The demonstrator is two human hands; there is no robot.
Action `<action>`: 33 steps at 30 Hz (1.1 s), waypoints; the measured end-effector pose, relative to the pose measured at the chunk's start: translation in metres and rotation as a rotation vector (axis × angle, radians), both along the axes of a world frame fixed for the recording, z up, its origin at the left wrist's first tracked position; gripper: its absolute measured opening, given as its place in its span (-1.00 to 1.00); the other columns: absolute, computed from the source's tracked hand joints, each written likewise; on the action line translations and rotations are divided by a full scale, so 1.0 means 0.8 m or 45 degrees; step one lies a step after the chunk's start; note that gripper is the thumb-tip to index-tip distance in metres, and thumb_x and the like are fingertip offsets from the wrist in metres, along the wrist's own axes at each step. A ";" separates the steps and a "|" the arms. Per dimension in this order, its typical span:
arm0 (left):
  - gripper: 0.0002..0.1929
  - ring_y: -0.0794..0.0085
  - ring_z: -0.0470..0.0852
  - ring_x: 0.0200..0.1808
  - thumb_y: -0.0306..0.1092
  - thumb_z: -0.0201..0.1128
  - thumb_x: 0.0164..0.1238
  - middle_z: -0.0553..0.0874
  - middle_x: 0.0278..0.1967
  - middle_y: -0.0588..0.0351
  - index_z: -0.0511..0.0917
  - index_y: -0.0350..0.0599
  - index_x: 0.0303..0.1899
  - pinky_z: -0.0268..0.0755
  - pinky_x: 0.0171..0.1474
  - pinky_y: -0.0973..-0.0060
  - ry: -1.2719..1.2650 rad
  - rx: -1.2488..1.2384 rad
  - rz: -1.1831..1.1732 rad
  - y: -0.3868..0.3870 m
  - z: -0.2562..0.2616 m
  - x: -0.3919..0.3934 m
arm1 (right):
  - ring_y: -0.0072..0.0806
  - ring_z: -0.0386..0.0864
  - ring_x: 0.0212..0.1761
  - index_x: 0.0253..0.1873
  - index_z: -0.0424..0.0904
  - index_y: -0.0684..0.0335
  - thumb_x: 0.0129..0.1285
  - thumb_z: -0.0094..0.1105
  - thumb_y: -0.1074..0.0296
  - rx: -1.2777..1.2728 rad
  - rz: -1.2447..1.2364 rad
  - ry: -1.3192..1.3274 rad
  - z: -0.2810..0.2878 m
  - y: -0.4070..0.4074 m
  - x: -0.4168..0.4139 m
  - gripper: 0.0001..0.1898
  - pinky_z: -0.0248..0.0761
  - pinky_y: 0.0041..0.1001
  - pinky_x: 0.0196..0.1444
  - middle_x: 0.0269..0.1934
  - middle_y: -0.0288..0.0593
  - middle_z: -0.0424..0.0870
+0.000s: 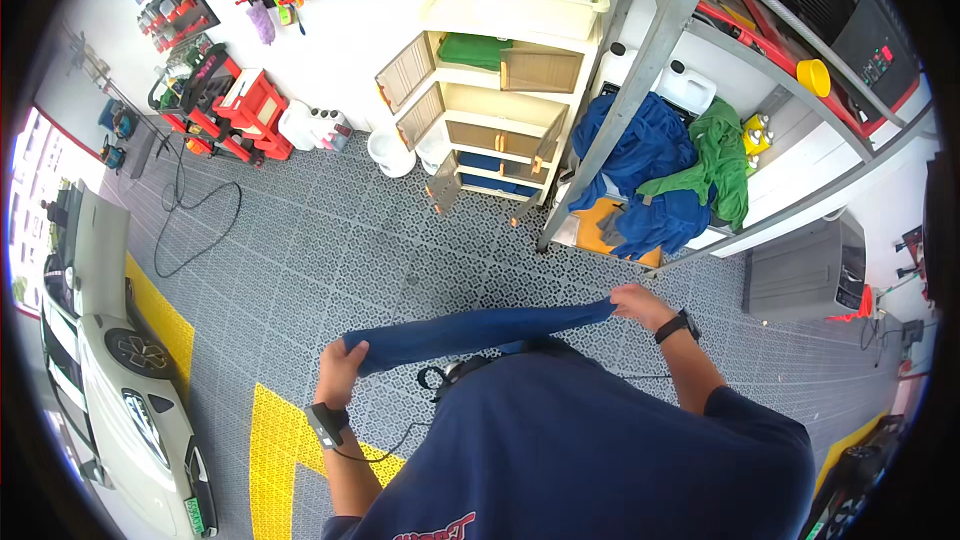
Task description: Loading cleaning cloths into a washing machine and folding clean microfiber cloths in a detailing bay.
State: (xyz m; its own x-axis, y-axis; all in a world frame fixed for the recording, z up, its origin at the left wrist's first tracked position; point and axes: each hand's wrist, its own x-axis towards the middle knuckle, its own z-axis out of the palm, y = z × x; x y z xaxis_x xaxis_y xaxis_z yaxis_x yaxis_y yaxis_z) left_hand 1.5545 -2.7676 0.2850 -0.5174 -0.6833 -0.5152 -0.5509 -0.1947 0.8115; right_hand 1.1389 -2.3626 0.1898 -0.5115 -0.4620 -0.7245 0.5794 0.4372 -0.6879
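A dark blue cloth (pixel 465 331) is stretched out between my two hands in front of my body, seen as a long narrow band. My left hand (pixel 341 371) grips its left end, with the thumb on top. At the other end, my right hand (pixel 639 305) pinches a corner between the fingers. Beyond the cloth, a cream cabinet (pixel 502 100) stands with several doors swung open. Folded green cloth (pixel 474 51) lies on its top shelf, and folded blue cloth (pixel 480 162) sits in the lower compartments.
Blue cloths (pixel 637 139) and a green cloth (pixel 724 157) are heaped on a metal rack (pixel 630 82). A light-coloured car (pixel 112 390) with its hood raised is at left. A hose (pixel 234 221) lies on the tiled floor. A grey bin-like unit (pixel 795 270) stands at right.
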 end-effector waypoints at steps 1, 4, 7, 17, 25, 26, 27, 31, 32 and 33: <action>-0.77 0.57 0.61 -0.39 -0.36 0.24 0.58 0.75 -0.33 0.17 0.71 -0.38 -0.03 0.44 -0.32 0.54 0.066 0.090 0.102 -0.002 0.000 0.005 | -0.49 0.67 -0.20 -0.02 0.62 0.16 0.37 0.24 0.32 -0.094 0.005 -0.005 0.000 -0.001 0.003 -0.84 0.62 -0.37 -0.10 -0.25 -0.32 0.63; -0.75 0.66 0.48 -0.55 -0.24 0.20 0.66 0.65 -0.47 0.30 0.66 -0.23 -0.18 0.27 -0.50 0.60 0.014 -0.012 0.181 -0.009 0.006 0.021 | -0.50 0.67 -0.28 -0.09 0.60 0.16 0.39 0.20 0.28 -0.293 -0.168 -0.150 -0.012 -0.010 0.014 -0.88 0.65 -0.34 -0.15 -0.26 -0.32 0.64; -0.73 0.69 0.46 -0.57 -0.22 0.20 0.66 0.61 -0.50 0.34 0.64 -0.19 -0.24 0.25 -0.51 0.64 0.044 0.019 0.124 -0.011 0.016 0.028 | -0.50 0.70 -0.22 -0.05 0.58 0.12 0.47 0.27 0.12 -0.140 -0.062 -0.455 -0.024 -0.010 0.016 -0.79 0.66 -0.34 -0.15 -0.17 -0.30 0.68; -0.86 0.61 0.64 -0.42 -0.45 0.35 0.48 0.77 -0.39 0.19 0.78 -0.36 -0.17 0.47 -0.30 0.59 0.107 0.059 0.061 -0.014 0.024 0.039 | -0.44 0.67 -0.03 -0.03 0.62 0.07 0.51 0.26 0.08 -0.437 -0.237 -0.448 -0.037 0.018 0.017 -0.79 0.46 -0.31 0.10 -0.11 -0.32 0.75; -0.82 0.56 0.72 -0.30 -0.48 0.34 0.48 0.83 -0.28 0.12 0.79 -0.39 -0.06 0.57 -0.14 0.58 0.193 0.122 0.007 -0.019 0.034 0.048 | -0.40 0.64 -0.01 0.02 0.65 0.07 0.52 0.25 -0.02 0.157 0.080 -0.474 -0.027 0.015 0.025 -0.71 0.50 -0.27 0.00 -0.06 -0.33 0.72; -0.82 0.57 0.72 -0.28 -0.48 0.34 0.48 0.83 -0.27 0.13 0.79 -0.38 -0.05 0.56 -0.12 0.59 0.180 0.116 0.001 -0.021 0.033 0.050 | -0.40 0.64 -0.01 0.02 0.65 0.07 0.52 0.25 -0.02 0.162 0.063 -0.452 -0.023 0.015 0.025 -0.71 0.50 -0.27 0.00 -0.06 -0.33 0.72; -0.82 0.57 0.72 -0.28 -0.48 0.34 0.48 0.83 -0.27 0.13 0.79 -0.38 -0.05 0.56 -0.12 0.59 0.181 0.117 0.001 -0.024 0.031 0.054 | -0.42 0.64 0.00 0.02 0.66 0.07 0.51 0.26 -0.01 0.036 0.013 -0.469 -0.020 0.016 0.025 -0.72 0.48 -0.26 0.05 -0.07 -0.33 0.73; -0.84 0.68 0.54 -0.39 -0.40 0.36 0.50 0.71 -0.40 0.30 0.77 -0.30 -0.24 0.39 -0.25 0.63 0.225 -0.039 -0.070 -0.035 0.013 0.069 | -0.40 0.66 0.08 0.01 0.67 0.18 0.46 0.26 0.18 -0.179 -0.206 -0.268 -0.026 0.017 0.014 -0.78 0.46 -0.26 0.22 -0.07 -0.24 0.76; -0.80 0.72 0.46 -0.44 -0.37 0.36 0.51 0.64 -0.46 0.36 0.75 -0.25 -0.33 0.31 -0.30 0.64 0.218 -0.070 -0.093 -0.037 0.007 0.071 | -0.39 0.67 0.09 -0.01 0.66 0.22 0.44 0.24 0.25 -0.205 -0.286 -0.124 -0.030 0.017 0.012 -0.81 0.47 -0.27 0.24 -0.06 -0.20 0.77; -0.80 0.72 0.46 -0.44 -0.37 0.36 0.51 0.64 -0.46 0.36 0.75 -0.25 -0.33 0.31 -0.30 0.64 0.214 -0.065 -0.100 -0.037 0.000 0.072 | -0.35 0.68 0.10 -0.02 0.66 0.28 0.41 0.20 0.33 -0.220 -0.301 -0.128 -0.034 0.016 0.008 -0.82 0.47 -0.30 0.30 -0.04 -0.17 0.78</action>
